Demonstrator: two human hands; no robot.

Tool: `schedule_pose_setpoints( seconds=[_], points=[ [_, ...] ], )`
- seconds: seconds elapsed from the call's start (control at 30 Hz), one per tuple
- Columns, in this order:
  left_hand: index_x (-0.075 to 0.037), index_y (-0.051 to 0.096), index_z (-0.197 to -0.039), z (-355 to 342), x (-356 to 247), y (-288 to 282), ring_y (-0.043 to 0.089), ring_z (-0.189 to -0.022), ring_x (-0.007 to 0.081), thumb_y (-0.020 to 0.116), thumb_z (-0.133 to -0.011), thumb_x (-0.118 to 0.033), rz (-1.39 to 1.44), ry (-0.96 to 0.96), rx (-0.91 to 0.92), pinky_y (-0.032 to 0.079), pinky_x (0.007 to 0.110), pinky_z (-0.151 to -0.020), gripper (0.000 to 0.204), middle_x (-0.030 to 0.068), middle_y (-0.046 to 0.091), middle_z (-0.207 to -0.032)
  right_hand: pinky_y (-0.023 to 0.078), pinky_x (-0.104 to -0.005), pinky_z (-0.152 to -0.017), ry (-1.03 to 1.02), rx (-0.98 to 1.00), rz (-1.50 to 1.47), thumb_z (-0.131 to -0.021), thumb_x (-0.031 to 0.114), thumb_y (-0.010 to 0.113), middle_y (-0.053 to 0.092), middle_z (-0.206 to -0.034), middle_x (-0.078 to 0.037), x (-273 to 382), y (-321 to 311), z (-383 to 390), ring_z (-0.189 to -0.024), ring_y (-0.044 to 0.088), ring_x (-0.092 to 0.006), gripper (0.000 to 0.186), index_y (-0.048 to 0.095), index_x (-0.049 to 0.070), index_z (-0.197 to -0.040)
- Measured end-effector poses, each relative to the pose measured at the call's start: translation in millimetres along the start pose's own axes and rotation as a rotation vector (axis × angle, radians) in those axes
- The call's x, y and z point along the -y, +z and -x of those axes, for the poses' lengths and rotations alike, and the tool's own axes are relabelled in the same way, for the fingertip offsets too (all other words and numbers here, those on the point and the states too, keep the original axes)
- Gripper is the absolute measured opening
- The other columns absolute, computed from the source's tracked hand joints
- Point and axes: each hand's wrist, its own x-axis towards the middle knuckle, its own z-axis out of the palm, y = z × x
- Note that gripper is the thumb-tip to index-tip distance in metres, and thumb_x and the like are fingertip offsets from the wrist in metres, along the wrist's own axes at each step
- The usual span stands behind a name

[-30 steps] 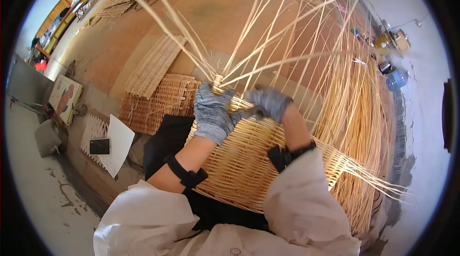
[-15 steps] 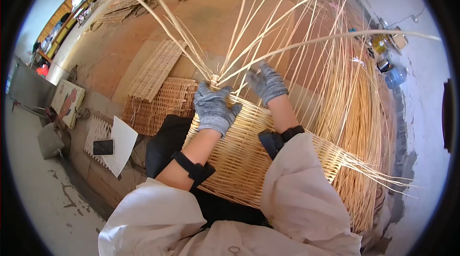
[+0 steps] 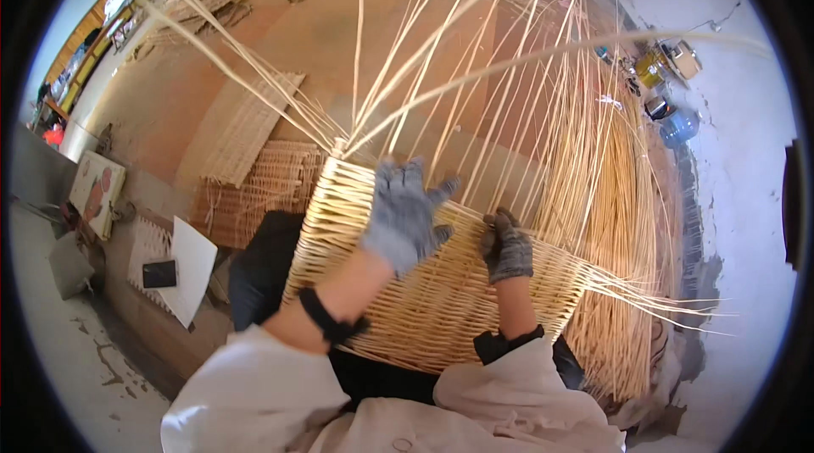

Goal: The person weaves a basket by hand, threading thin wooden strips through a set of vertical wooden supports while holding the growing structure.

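Across my lap lies a pale wicker panel [image 3: 424, 317], a tight weave of willow rods. Long loose rods [image 3: 458, 55] rise from its far edge and fan outward. My left hand [image 3: 403, 211], in a grey knit glove, rests on the panel near its far left part, slightly blurred, fingers spread with nothing gripped. To its right, my gloved right hand [image 3: 507, 245] is at the panel's far edge with its fingers curled in. Whatever lies between those fingers is hidden. Bound rods form a small upright end [image 3: 338, 148] at the panel's far left corner.
A large bundle of willow rods [image 3: 615, 199] lies along the right side. Finished woven panels [image 3: 254, 186] are stacked at the left. A phone [image 3: 159, 274] sits beside a white sheet [image 3: 193, 262]. A blue water jug [image 3: 680, 127] stands by the right wall.
My left hand has let go of the panel's corner, moved right and spread its fingers. My right hand has come down from among the upright rods to the panel's edge. The view has shifted slightly.
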Motion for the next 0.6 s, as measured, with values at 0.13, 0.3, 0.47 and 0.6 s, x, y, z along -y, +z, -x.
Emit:
schedule_pose_setpoints(
  seconds=[0.13, 0.3, 0.47, 0.6],
  points=[
    [-0.028, 0.027, -0.132, -41.1, -23.1, 0.7, 0.038, -0.116, 0.0264, 0.048, -0.068, -0.066, -0.363, -0.059, 1.036, 0.003, 0.059, -0.096, 0.077, 0.0128, 0.046, -0.118, 0.046, -0.0302, -0.062, -0.797, 0.210, 1.379, -0.080, 0.014, 0.053, 0.056, -0.101, -0.017, 37.8, 61.5, -49.2, -0.080, 0.056, -0.0239, 0.029, 0.049, 0.004, -0.107],
    [-0.027, 0.032, -0.130, -29.3, -44.8, 29.3, 0.035, -0.119, 0.0270, 0.051, -0.069, -0.062, -0.535, -0.187, 0.862, 0.003, 0.055, -0.098, 0.073, 0.0136, 0.042, -0.124, 0.041, -0.0352, -0.085, -0.472, -0.027, 0.463, -0.081, 0.014, 0.050, 0.053, -0.107, -0.018, 54.7, 35.1, -48.5, -0.099, 0.050, -0.0268, 0.038, 0.044, 0.002, -0.117],
    [-0.024, 0.035, -0.128, -36.8, -58.5, 50.7, 0.040, -0.114, 0.0267, 0.052, -0.071, -0.057, -0.175, -0.047, 1.013, 0.016, 0.052, -0.096, 0.069, 0.0125, 0.047, -0.119, 0.042, -0.0310, -0.085, -0.244, 0.152, 0.896, -0.080, 0.017, 0.052, 0.046, -0.115, -0.014, 58.0, -7.9, -16.6, -0.103, 0.048, -0.0220, 0.046, 0.040, -0.001, -0.121],
    [-0.023, 0.036, -0.128, -43.6, -101.3, 87.9, 0.049, -0.103, 0.0230, 0.053, -0.071, -0.057, -0.283, -0.084, 0.959, 0.026, 0.049, -0.090, 0.068, 0.0069, 0.054, -0.108, 0.048, -0.0267, -0.070, -1.430, -0.102, 1.709, -0.077, 0.011, 0.059, 0.055, -0.095, -0.012, 71.1, -41.2, -94.3, -0.080, 0.057, -0.0201, 0.041, 0.043, -0.001, -0.113]
  ],
)
